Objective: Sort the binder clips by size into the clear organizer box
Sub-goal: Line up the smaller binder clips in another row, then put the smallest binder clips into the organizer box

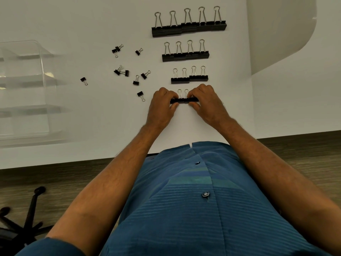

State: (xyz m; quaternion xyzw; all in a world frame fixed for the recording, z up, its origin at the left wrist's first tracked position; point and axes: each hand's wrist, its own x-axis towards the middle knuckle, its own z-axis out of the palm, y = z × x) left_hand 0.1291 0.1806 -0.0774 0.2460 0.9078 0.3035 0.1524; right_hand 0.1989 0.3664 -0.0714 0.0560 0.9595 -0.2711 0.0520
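Rows: four lines of binder clips are lying on the white tabletop (184,124), graded from the largest row (189,27) at the far side, through a second row (185,56) and a third row (189,78), down to the nearest row (184,100); this looks like sizing by eye before anything is going into the box.

Handles: all the wire loops are pointing away from the person, so each row is reading as one neat block.

Loose clips: the smallest clips (127,71) are lying scattered left of the rows, not yet lined up.

Organizer box: the clear organizer box (41,58) is sitting at the left edge, well apart from the rows (its compartments look to be holding no clips, though glare is making that hard to confirm).

Left hand: the left hand (162,102) is pinching the left end of the nearest row, fingers curled over the far side and thumb on the near side.

Right hand: the right hand (206,100) is mirroring it at the right end, its grip closed on the clips, probably squeezing them into line.

Arms: both forearms are reaching forward and converging, wrists low to the tabletop.
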